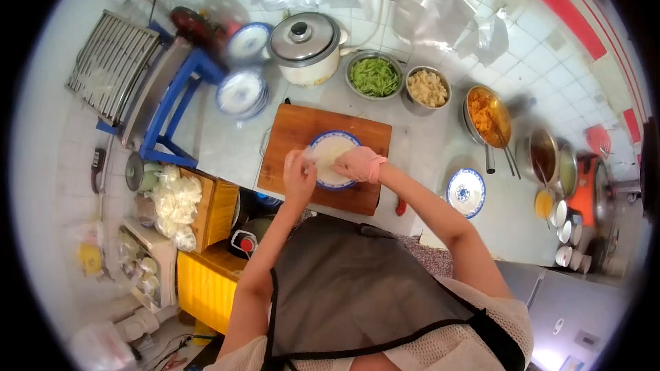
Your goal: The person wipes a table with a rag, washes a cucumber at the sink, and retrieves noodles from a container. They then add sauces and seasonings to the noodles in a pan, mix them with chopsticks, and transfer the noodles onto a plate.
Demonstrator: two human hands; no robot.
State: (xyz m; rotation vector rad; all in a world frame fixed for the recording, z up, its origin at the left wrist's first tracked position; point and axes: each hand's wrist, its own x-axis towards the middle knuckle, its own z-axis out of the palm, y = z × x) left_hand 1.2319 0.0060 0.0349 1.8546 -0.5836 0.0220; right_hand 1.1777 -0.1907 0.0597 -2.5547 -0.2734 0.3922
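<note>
A round white dish with a blue rim (335, 134) rests on the wooden cutting board (289, 139), with something pale in it that is too blurred to name. My left hand (300, 176) is at the dish's left edge, fingers curled and pinched together near the rim. Whatever they grip, if anything, is too faint to make out. My right hand (357, 164), in what looks like a thin pink glove, reaches over the right side of the dish. Its fingers are bunched and point down into the dish, and their tips hide what they touch.
Behind the board stand a lidded pot (306, 51), a bowl of green strips (375, 77) and a bowl of pale chunks (427, 88). Stacked plates (240, 93) are at left. A pan of orange food (489, 118) and a patterned plate (466, 193) sit at right.
</note>
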